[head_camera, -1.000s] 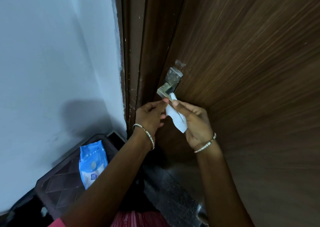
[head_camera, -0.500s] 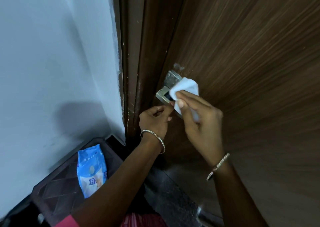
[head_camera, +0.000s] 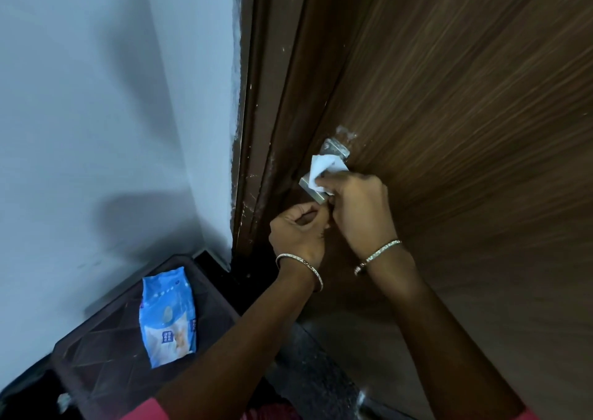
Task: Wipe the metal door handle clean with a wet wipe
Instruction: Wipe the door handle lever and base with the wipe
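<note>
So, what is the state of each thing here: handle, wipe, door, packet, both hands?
metal door handle: partly covered by the wet wipe, lever end bare.
wet wipe: crumpled, pressed on the handle.
right hand: grips the wet wipe.
left hand: fingers curled under the lever end; hold unclear.
door: seems closed.
wipes packet: lies flat on the dark stand.
</note>
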Available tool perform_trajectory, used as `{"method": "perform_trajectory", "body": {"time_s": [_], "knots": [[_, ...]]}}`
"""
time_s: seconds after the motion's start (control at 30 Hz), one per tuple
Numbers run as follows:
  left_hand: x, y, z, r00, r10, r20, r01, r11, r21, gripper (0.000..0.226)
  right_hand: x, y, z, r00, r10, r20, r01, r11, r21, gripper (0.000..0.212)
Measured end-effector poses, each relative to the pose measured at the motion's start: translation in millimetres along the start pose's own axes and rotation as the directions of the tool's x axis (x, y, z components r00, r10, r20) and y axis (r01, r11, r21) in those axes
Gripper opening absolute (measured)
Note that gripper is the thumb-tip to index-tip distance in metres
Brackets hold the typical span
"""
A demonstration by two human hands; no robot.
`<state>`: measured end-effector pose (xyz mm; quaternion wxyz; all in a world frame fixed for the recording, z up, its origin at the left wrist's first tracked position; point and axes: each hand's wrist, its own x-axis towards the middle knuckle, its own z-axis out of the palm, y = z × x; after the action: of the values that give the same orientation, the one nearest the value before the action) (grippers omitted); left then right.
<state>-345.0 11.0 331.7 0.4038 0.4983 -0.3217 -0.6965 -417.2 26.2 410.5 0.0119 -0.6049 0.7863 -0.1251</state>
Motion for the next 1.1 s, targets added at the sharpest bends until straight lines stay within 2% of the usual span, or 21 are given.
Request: {"method": "perform_trajectory", "body": {"time_s": [0.1,0.23,0.3,0.37,0.43,0.5,0.57,0.6,0.63,0.73,0.8,0.87,0.97,1.03,1.1], "knots": [[2,-5,-1,0.999,0.04,-0.008,-0.039,0.998,0.044,0.01,12,-5,7,0.999,-0.045,-0.018,0.043,0.996,-0.076,0.023],[4,-8,-2,0.998,0.062,-0.001,-0.062,0.997,0.045,0.016,14,-1,8,0.99,-0.123,0.071,0.134,0.971,-0.195,0.027],[4,-8,-2,0.997,0.075,0.014,-0.075,0.997,0.014,0.005,14,-1,4,0.959,-0.264,0.102,0.273,0.957,-0.094,0.028],[4,-8,-2,0.993,0.117,0.015,-0.117,0.993,0.025,0.012,16,0,4,0.936,-0.328,0.129,0.337,0.94,-0.055,0.029],[6,-9,-1,0.994,0.113,0.005,-0.113,0.993,0.02,0.013,16,-1,4,0.957,-0.262,0.121,0.281,0.944,-0.174,0.032],[8,-10,-1,0.997,0.083,-0.004,-0.083,0.997,-0.004,0.012,11,-1,3,0.966,-0.256,-0.049,0.239,0.946,-0.219,0.033],[9,-11,0,0.998,0.056,0.002,-0.056,0.998,-0.028,0.011,8,1,6,0.901,-0.307,-0.308,0.233,0.939,-0.253,0.027],[10,-12,0,0.999,0.048,0.011,-0.048,0.998,-0.037,0.007,8,2,5,0.869,-0.312,-0.385,0.213,0.937,-0.278,0.025],[11,-13,-1,0.999,0.041,0.022,-0.04,0.998,-0.045,0.003,9,2,4,0.872,-0.299,-0.387,0.189,0.936,-0.295,0.027],[11,-14,-1,0.999,0.031,0.028,-0.029,0.998,-0.059,0.003,14,-1,0,0.966,-0.21,-0.154,0.144,0.924,-0.355,0.044],[12,-14,-1,0.999,0.026,0.037,-0.023,0.997,-0.07,0.001,7,-3,-3,0.984,-0.154,-0.087,0.11,0.918,-0.38,0.059],[12,-14,-1,0.998,-0.009,0.059,0.015,0.994,-0.107,0.013,-3,0,-5,0.983,-0.104,-0.152,0.053,0.949,-0.31,0.069],[14,-12,-3,0.993,-0.051,0.106,0.066,0.988,-0.139,0.034,-12,4,-4,0.938,-0.136,-0.318,0.07,0.975,-0.21,0.056],[16,-10,-4,0.989,-0.074,0.129,0.091,0.987,-0.133,0.035,-4,2,-5,0.943,-0.111,-0.314,0.068,0.987,-0.145,0.051],[15,-8,-6,0.986,-0.091,0.138,0.106,0.989,-0.108,0.028,12,-6,-5,0.968,-0.095,-0.234,0.066,0.99,-0.126,0.047]]}}
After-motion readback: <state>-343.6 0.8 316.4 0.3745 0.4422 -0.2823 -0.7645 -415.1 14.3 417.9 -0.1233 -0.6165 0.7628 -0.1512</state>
